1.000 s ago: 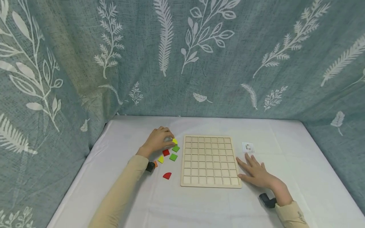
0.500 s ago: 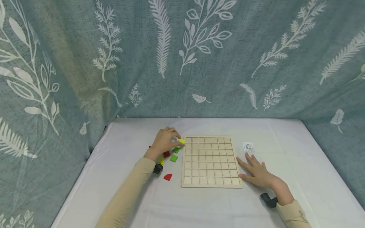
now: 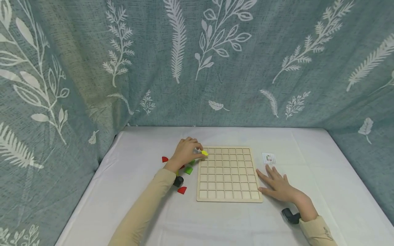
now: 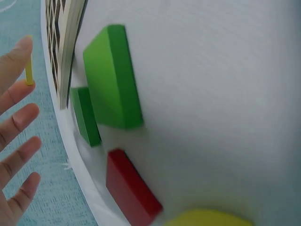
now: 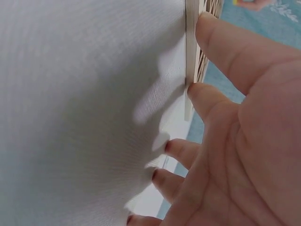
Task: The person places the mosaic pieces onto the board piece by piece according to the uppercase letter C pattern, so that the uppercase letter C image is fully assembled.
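Between thumb and index finger my left hand (image 3: 185,152) pinches a thin yellow tile (image 3: 204,152), held over the far left corner of the wooden grid board (image 3: 225,171). The left wrist view shows that yellow tile (image 4: 29,71) edge-on, the other fingers spread apart. My right hand (image 3: 278,188) lies at the board's right side with fingers spread. In the right wrist view its thumb and index fingertip touch the board's edge (image 5: 191,52). Under the left forearm, green tiles (image 4: 113,80), a red tile (image 4: 129,188) and another yellow tile (image 4: 211,218) lie on the cloth, partly hidden in the head view.
A small printed grid card (image 3: 269,158) lies beyond the right hand. Two red quarter-round tiles lie apart on the left, one farther back (image 3: 165,159) and one nearer (image 3: 182,190). A white cloth (image 3: 227,222) covers the table, and a patterned curtain (image 3: 191,68) hangs behind it.
My left hand has moved right with the yellow tile, from the loose tiles to over the board's far left corner. The red tile at the back left has come into view. My right hand stays put.
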